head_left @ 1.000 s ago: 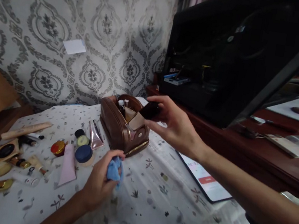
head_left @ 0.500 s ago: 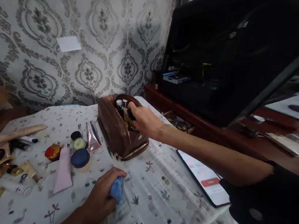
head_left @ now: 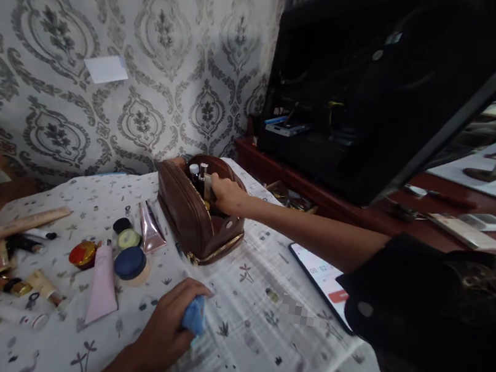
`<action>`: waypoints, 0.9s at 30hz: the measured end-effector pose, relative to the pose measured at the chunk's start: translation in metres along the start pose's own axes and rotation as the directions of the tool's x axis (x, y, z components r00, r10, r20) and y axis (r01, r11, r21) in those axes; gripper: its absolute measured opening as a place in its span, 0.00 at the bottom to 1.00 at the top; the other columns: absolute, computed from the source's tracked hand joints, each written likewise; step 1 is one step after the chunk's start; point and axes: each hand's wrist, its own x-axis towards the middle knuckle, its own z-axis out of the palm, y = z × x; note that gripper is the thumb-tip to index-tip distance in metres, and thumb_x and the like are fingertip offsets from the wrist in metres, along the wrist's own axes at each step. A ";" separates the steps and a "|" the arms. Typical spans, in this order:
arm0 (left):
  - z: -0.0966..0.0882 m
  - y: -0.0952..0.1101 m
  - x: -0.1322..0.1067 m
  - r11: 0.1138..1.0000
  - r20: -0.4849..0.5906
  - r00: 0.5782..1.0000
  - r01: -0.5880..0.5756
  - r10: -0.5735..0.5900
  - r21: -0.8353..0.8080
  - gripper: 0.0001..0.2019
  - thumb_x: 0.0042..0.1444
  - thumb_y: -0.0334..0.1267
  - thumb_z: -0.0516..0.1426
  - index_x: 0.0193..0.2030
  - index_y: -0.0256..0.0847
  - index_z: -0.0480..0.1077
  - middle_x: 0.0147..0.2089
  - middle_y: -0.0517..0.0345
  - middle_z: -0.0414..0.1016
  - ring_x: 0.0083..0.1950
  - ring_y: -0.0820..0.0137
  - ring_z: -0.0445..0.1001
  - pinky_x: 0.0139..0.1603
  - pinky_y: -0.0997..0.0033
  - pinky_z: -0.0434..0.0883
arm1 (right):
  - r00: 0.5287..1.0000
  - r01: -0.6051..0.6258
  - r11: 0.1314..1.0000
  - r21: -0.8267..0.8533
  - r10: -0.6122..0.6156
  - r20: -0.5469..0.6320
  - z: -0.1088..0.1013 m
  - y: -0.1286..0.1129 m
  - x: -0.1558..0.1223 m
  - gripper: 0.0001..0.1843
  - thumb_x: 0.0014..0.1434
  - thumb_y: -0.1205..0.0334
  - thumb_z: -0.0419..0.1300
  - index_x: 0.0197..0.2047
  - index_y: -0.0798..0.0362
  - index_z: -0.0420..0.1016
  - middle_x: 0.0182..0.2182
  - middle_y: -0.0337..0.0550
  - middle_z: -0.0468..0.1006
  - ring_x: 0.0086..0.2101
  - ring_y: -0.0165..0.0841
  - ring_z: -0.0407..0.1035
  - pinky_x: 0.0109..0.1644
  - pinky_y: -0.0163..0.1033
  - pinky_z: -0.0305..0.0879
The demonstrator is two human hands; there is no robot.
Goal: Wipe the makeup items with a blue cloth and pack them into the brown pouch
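Note:
On the patterned cloth, my left hand point(head_left: 169, 323) is closed around a crumpled blue cloth point(head_left: 195, 316). An unzipped brown makeup bag point(head_left: 185, 217) stands ahead of it. My right hand point(head_left: 226, 195) reaches into the bag's opening with curled fingers, and the bag and the hand itself hide most of the fingertips. Right beside those fingers, a small bottle with a silver cap point(head_left: 203, 171) stands upright in the bag, next to a white-capped bottle point(head_left: 194, 170). Whether the fingers grip the silver-capped one is unclear.
Left of the bag lie a pink metallic tube point(head_left: 151, 229), a pale pink tube point(head_left: 103, 285), a blue-lidded jar point(head_left: 130, 263), a red-and-gold jar point(head_left: 82, 254) and several other cosmetics. A phone point(head_left: 320, 278) lies under my right forearm. A large black screen point(head_left: 358, 103) stands behind.
My right hand has shifted slightly within the bag, and its forearm has drawn in a little. The view has turned slightly. My left hand keeps its hold on the blue cloth.

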 end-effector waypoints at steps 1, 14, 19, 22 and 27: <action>0.000 0.000 0.000 1.000 0.002 1.000 0.001 -0.001 0.000 0.24 0.46 0.23 0.49 0.51 0.41 0.67 0.48 0.51 0.73 0.49 0.63 0.72 0.51 0.63 0.69 | 1.000 0.009 1.000 0.001 -0.009 0.001 0.000 0.000 0.000 0.22 0.63 0.69 0.55 0.59 0.62 0.59 0.50 0.63 0.77 0.51 0.47 0.74 0.47 0.42 0.68; -0.001 0.000 -0.001 1.000 0.022 1.000 -0.003 0.003 0.002 0.25 0.45 0.23 0.50 0.51 0.42 0.68 0.49 0.52 0.73 0.51 0.62 0.72 0.53 0.63 0.69 | 0.987 0.150 0.986 -0.075 -0.154 -0.047 -0.011 0.002 0.000 0.18 0.63 0.68 0.56 0.56 0.58 0.68 0.50 0.59 0.78 0.50 0.46 0.74 0.46 0.40 0.67; -0.001 -0.001 -0.001 1.000 0.028 0.999 -0.022 0.022 0.003 0.26 0.44 0.22 0.49 0.51 0.42 0.68 0.49 0.52 0.73 0.51 0.63 0.72 0.54 0.64 0.69 | 0.985 0.141 0.986 -0.084 -0.148 -0.084 -0.009 0.003 0.004 0.15 0.64 0.70 0.52 0.52 0.62 0.73 0.47 0.61 0.79 0.50 0.46 0.74 0.45 0.40 0.67; -0.001 -0.001 0.000 1.000 0.035 0.999 -0.027 0.027 -0.001 0.26 0.44 0.22 0.49 0.52 0.42 0.68 0.49 0.52 0.72 0.51 0.63 0.72 0.54 0.64 0.69 | 0.985 0.133 0.987 -0.088 -0.141 -0.097 -0.008 0.003 0.004 0.15 0.65 0.71 0.51 0.51 0.63 0.74 0.47 0.62 0.79 0.50 0.46 0.74 0.46 0.40 0.67; -0.002 0.001 0.001 1.000 0.032 0.999 -0.026 0.026 -0.002 0.25 0.44 0.22 0.49 0.50 0.41 0.68 0.47 0.51 0.73 0.50 0.63 0.73 0.53 0.63 0.70 | 0.984 0.150 0.984 -0.098 -0.158 -0.078 -0.012 0.002 -0.001 0.16 0.65 0.71 0.52 0.53 0.62 0.73 0.49 0.62 0.78 0.50 0.45 0.74 0.47 0.39 0.67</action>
